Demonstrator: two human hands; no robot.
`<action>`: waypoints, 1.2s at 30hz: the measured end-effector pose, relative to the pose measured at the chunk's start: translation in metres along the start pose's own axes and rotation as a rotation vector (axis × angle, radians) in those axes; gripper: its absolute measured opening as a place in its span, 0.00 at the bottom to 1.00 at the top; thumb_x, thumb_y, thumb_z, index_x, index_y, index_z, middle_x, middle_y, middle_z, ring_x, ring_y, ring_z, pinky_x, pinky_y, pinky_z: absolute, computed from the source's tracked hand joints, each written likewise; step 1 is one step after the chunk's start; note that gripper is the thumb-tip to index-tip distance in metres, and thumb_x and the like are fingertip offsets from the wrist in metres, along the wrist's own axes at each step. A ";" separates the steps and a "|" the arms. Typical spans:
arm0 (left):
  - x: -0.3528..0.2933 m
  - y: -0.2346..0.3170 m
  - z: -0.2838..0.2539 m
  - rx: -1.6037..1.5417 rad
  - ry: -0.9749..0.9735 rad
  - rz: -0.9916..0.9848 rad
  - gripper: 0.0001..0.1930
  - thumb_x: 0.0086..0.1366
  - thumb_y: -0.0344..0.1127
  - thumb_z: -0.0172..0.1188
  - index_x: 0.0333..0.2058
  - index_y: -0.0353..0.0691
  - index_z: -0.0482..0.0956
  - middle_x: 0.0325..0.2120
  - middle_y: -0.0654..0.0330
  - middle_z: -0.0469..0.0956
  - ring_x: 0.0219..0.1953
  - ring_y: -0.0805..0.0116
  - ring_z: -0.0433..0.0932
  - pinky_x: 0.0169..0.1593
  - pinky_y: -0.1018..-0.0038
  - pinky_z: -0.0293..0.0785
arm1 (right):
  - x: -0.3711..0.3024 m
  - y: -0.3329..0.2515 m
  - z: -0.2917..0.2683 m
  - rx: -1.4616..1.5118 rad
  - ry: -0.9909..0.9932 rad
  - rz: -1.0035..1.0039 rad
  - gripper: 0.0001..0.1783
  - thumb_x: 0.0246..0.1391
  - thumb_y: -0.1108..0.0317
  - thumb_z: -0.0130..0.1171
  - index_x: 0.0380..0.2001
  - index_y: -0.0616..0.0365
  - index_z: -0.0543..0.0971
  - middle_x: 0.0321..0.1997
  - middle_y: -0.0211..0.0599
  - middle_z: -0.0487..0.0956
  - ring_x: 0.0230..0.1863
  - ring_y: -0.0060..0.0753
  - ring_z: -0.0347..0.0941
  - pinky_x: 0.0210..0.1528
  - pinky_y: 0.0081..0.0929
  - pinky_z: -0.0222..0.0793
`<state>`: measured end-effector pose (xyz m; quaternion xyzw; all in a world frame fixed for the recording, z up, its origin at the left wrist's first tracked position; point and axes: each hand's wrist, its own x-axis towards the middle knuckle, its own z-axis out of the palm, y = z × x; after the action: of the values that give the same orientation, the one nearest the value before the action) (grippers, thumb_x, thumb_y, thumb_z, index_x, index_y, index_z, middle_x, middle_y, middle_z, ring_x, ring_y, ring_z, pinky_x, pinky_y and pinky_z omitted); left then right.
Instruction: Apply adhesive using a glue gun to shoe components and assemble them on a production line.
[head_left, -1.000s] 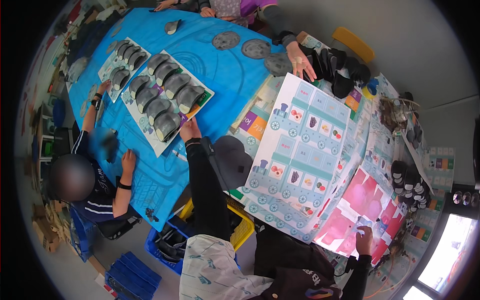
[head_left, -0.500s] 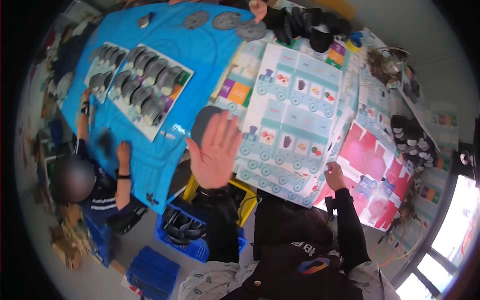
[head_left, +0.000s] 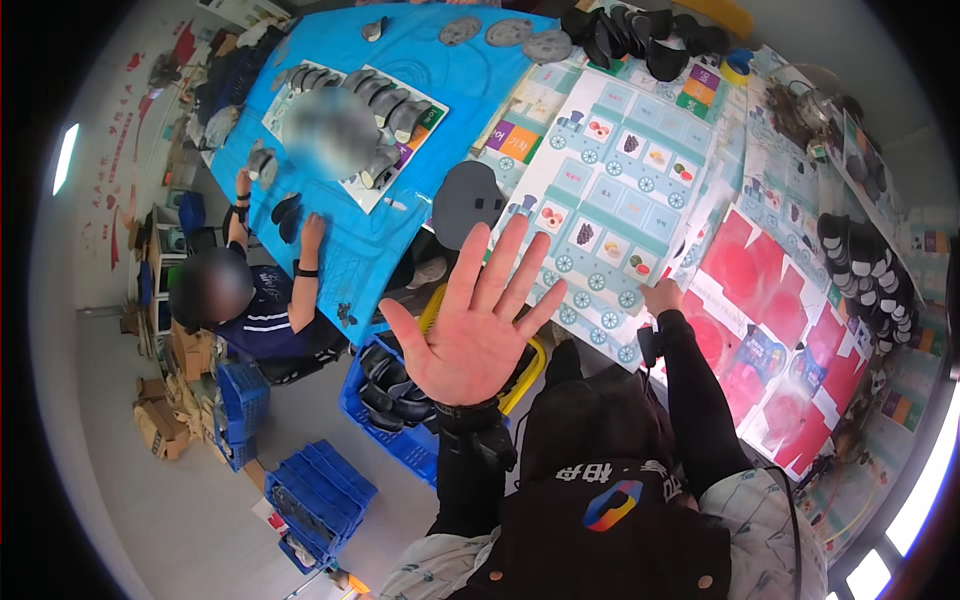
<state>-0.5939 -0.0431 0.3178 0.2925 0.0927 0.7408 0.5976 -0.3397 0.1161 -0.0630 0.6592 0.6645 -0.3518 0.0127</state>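
Observation:
My left hand (head_left: 470, 345) is held up above the table's near edge, palm toward me and fingers spread, with nothing in it. Just beyond its fingertips lies a dark grey rounded flat piece (head_left: 464, 203) with small square marks, beside the printed sheets. My right hand (head_left: 662, 297) rests at the near right edge of a pale sheet with train and fruit pictures (head_left: 640, 212). Its fingers are curled, and whatever may be under them is hidden. A red and pink printed sheet (head_left: 735, 262) lies right of that hand.
At left, a co-worker's hand (head_left: 243, 182) is by a grey curved piece (head_left: 262, 163) on the blue-covered table (head_left: 400, 262). Several grey curved pieces stand on a board (head_left: 380, 100). Below the table are a blue crate (head_left: 410, 450) of dark pieces and stacked blue crates (head_left: 318, 490).
The view has shifted, so the table appears farther right. My left hand's fingers have spread wider. My right hand has moved to the pale sheet's edge. The co-worker's far hand has left the board.

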 end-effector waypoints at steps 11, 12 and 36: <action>-0.059 -0.074 0.051 -0.037 0.148 -0.092 0.49 0.70 0.74 0.27 0.74 0.40 0.33 0.76 0.46 0.30 0.77 0.45 0.27 0.75 0.42 0.27 | -0.170 -0.085 -0.129 0.364 0.281 -0.561 0.27 0.59 0.62 0.62 0.56 0.68 0.72 0.56 0.59 0.75 0.61 0.57 0.70 0.63 0.43 0.67; -0.066 -0.080 0.052 -0.103 0.254 -0.045 0.48 0.71 0.73 0.28 0.74 0.40 0.34 0.76 0.47 0.30 0.77 0.45 0.28 0.75 0.43 0.27 | -0.202 -0.113 -0.164 0.491 0.308 -0.701 0.23 0.61 0.66 0.60 0.56 0.66 0.72 0.58 0.56 0.73 0.63 0.55 0.67 0.64 0.42 0.64; -0.375 0.235 -0.264 -0.521 0.828 1.323 0.51 0.68 0.75 0.36 0.74 0.46 0.28 0.76 0.53 0.30 0.77 0.51 0.32 0.75 0.42 0.39 | -0.340 -0.099 -0.141 0.208 0.093 -0.584 0.15 0.63 0.73 0.55 0.51 0.64 0.75 0.53 0.43 0.78 0.56 0.39 0.75 0.59 0.36 0.71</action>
<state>-0.8898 -0.4028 0.0973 -0.1585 -0.0607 0.9855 0.0036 -0.3196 -0.0985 0.2508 0.4535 0.7860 -0.3762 -0.1869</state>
